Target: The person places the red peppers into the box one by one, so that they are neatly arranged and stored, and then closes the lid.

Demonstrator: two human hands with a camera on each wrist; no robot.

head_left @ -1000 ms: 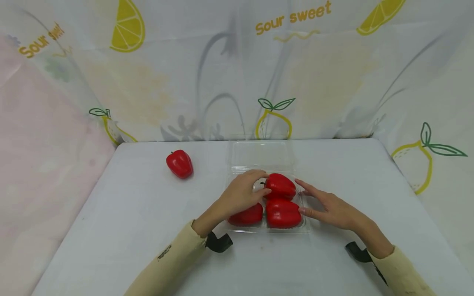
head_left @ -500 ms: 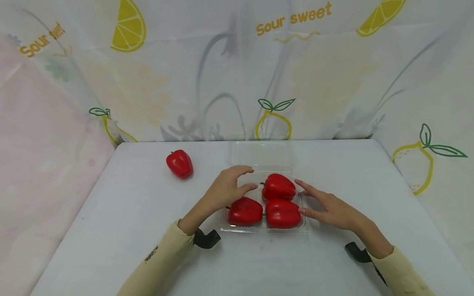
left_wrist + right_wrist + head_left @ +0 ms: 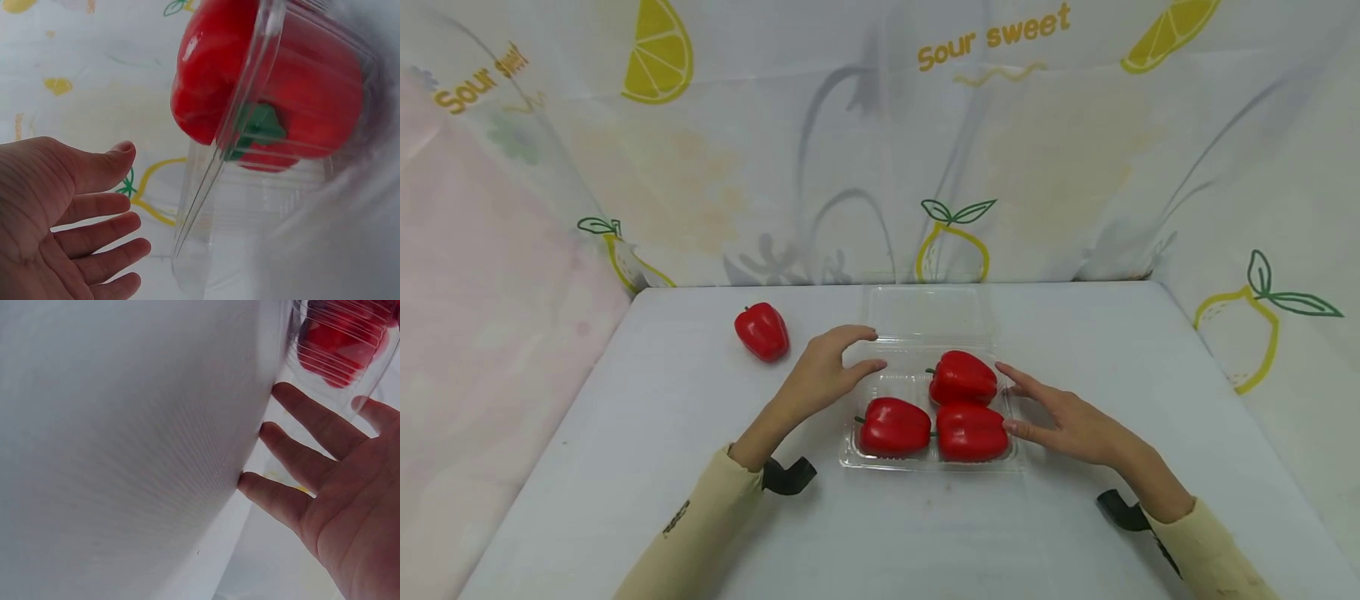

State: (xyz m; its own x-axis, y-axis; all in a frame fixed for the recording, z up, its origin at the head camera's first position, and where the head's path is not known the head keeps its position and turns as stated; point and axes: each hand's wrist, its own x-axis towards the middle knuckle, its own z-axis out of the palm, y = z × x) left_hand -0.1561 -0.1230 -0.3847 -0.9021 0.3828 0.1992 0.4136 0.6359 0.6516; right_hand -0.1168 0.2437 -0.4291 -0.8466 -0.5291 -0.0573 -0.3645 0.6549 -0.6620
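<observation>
Now that the L hand (image 3: 823,372) is withdrawn from the rear pepper (image 3: 962,379), that pepper sits unheld in the clear plastic box (image 3: 898,386). Its pos. is approx. the same as 1 sec. ago, so its placement reads as complete (judgement).

L hand status: wide, thumb and fingers apart and slightly bent, nothing held. Pos.: at rear L corner of box, btwn box and loose pepper (image 3: 762,332). L wrist view shows a gap btwn this hand and the box wall.

R hand status: wide, fingers spread, nothing held. Pos.: R side of box, unchanged over the same interval. R wrist view: three fingertips appear to rest on the tabletop (image 3: 662,433); contact w/ box or peppers can't be confirmed.

Box contents, 3 pcs., all red, stems to L:
- Rear pepper: R half, against the back of the front R pepper (image 3: 972,433).
- Front R pepper: R front corner, next to R thumb.
- Front L pepper (image 3: 895,427): L front corner, beside the front R pepper's stem; now in full view, as the L hand no longer covers part of it.

Lid (image 3: 928,312): folded back flat, far side of box. Rear L part of box floor is visible.

Loose pepper: on tabletop, outside box, far L, stem toward the far edge; no change in pos. Net status (judgement): 3 pcs. in box, 1 pc. out, lid not closed, L hand free.
</observation>
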